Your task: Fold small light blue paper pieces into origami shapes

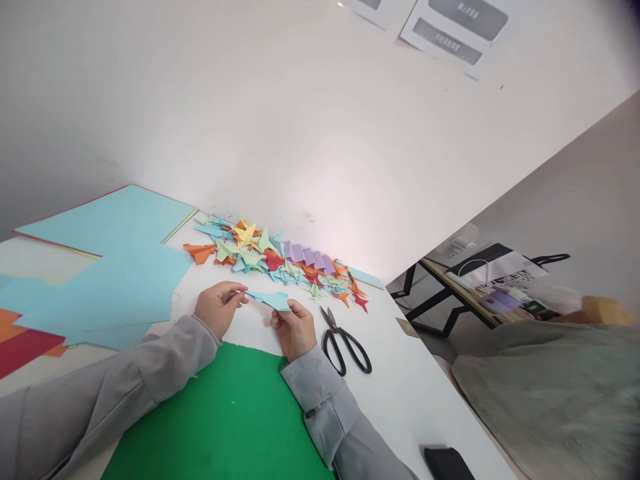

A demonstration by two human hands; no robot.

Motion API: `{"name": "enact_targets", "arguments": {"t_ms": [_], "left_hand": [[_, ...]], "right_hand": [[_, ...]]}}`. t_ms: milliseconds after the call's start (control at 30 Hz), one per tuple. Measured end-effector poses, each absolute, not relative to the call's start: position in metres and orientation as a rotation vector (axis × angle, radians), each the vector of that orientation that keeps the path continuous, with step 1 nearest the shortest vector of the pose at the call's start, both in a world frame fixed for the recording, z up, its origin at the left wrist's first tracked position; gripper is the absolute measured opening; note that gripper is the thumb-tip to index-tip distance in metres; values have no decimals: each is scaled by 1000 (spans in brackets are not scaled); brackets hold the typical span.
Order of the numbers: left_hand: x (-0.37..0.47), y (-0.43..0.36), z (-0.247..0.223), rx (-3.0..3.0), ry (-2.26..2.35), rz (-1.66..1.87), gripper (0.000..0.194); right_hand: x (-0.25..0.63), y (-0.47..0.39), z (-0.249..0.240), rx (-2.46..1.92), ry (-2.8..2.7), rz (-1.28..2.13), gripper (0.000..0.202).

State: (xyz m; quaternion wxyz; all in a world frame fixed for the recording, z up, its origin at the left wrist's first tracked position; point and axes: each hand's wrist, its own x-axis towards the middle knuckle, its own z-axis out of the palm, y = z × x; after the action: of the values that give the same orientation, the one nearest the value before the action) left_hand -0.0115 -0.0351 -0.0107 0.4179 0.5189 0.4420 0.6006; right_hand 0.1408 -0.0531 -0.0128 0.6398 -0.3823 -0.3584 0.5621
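A light blue folded paper plane is held up between my two hands, above the white table. My left hand pinches its narrow left tip between thumb and fingers. At the wider right end, my right hand grips it with thumb and fingertips. Just beyond lies a heap of small folded paper pieces in orange, yellow, green, red, blue and purple. Black-handled scissors rest to the right of my right hand, blades slightly apart. Under my forearms is a green sheet.
Large light blue sheets spread over the left side, with red paper at the near left. A black object lies near the table's front right edge. A white wall stands behind. Right of the table are a shelf with a bag and grey-green fabric.
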Motion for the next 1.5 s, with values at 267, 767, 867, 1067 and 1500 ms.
{"name": "enact_targets", "arguments": {"t_ms": [267,767,867,1067,1500], "left_hand": [[-12,-31,-9,1130,1096,1486,27],[-11,-28,-7,1072,1055,1491,27],[-11,-27,-7,1095,1052,1486,26],[-13,-24,-8,1123,1025,1483,26],[-12,-22,-10,1148,1033,1459,23]], "right_hand": [[140,-52,-15,-920,-820,1239,13],[140,-42,-23,-1050,-565,960,24],[140,-34,-27,-1127,-549,872,23],[144,15,-11,-1138,-471,730,14],[134,-4,-14,-1321,-802,687,16]]}}
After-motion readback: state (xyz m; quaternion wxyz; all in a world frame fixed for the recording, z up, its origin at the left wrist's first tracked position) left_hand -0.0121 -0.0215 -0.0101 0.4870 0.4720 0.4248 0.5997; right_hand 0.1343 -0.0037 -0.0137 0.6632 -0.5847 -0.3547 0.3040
